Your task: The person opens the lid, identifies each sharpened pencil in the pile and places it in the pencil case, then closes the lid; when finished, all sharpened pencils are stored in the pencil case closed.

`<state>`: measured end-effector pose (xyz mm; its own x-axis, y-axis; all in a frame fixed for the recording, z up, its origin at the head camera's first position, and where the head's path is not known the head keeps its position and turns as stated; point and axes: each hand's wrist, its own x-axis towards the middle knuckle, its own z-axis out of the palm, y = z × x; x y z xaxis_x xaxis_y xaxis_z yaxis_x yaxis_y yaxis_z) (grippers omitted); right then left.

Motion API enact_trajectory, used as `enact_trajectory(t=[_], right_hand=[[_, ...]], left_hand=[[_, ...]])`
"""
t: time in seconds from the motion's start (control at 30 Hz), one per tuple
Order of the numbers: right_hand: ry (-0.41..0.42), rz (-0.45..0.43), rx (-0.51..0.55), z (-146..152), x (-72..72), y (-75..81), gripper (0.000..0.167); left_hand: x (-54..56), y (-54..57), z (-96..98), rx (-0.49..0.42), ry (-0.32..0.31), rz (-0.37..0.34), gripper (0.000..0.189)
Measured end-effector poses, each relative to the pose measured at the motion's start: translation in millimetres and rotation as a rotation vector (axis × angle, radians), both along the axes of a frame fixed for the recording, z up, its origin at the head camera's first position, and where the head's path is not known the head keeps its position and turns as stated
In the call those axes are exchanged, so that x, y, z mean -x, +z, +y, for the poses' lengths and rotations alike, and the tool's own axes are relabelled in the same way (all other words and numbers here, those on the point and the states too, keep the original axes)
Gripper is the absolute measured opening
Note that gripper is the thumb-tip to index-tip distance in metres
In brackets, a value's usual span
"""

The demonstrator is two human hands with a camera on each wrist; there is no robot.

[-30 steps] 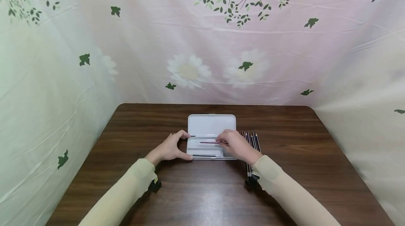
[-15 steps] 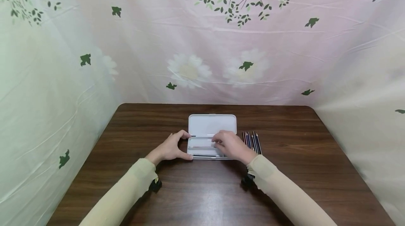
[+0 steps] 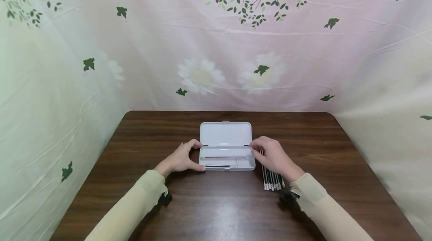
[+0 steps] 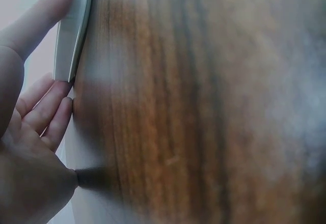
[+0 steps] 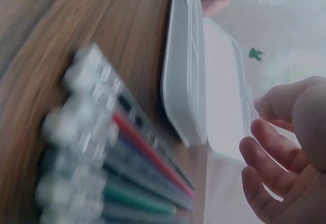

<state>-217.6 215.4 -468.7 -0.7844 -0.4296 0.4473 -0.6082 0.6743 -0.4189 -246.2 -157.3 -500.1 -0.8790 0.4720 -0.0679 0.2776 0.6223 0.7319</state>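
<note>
A white pencil case lies open on the table, lid tilted back. My left hand grips its left end, thumb at the front corner, fingers at the back; the left wrist view shows the thumb on the case wall. One thin reddish pencil lies along the back compartment, and dark pencils lie in the front one. Loosely bent, my right hand hovers at the case's right end, over a row of pencils with erasers toward me. Nothing shows between its fingers.
The brown wooden table extends around the case. A pale fabric backdrop with leaves and flowers hangs behind and at both sides. A small square compartment fills the case's front right corner.
A second ago my right hand held a reddish pencil over the case; that pencil now lies in the back compartment. The right hand has moved right, over the loose pencils. The left hand stays put.
</note>
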Motion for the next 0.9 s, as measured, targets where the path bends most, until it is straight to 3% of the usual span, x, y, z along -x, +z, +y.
enact_trajectory(t=[0.17, 0.47, 0.9], right_hand=[[-0.058, 0.037, -0.006, 27, -7.3, -5.1, 0.016], [-0.172, -0.091, -0.065, 63, -20.3, -12.8, 0.015], [-0.157, -0.149, -0.085, 79, -26.3, -22.5, 0.02]], left_hand=[[0.3, -0.3, -0.2, 0.002, -0.001, 0.002, 0.08], [0.4, 2.7, -0.3, 0.001, -0.001, -0.004, 0.08], [0.8, 1.7, 0.0, 0.009, -0.002, -0.004, 0.081]])
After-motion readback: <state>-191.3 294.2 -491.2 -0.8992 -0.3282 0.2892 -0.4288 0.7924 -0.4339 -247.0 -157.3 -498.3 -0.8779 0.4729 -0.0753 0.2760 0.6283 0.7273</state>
